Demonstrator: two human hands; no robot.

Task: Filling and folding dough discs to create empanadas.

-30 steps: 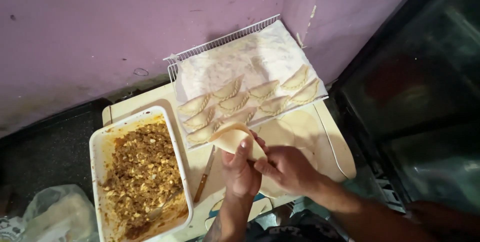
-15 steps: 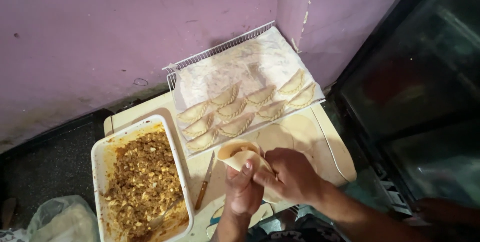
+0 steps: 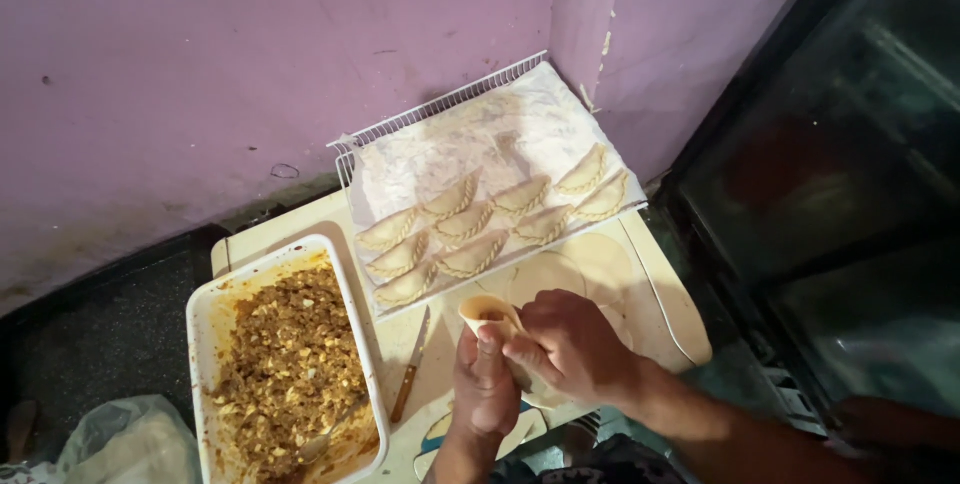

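A folded round of dough [image 3: 487,314], filling showing at its open top, sits low in the centre of the frame, pinched between both hands. The left hand [image 3: 485,384] grips it from below, thumb up along its side; the right hand [image 3: 570,349] curls its fingers onto its right edge. Flat dough discs [image 3: 570,269] lie just behind. Above them, a lined wire tray [image 3: 470,149] carries crimped pastries [image 3: 470,224]. At lower left stands a white tub of minced filling [image 3: 285,374], a knife [image 3: 410,379] beside it.

crumpled clear plastic bag [image 3: 120,439], perhaps, bottom-left floor
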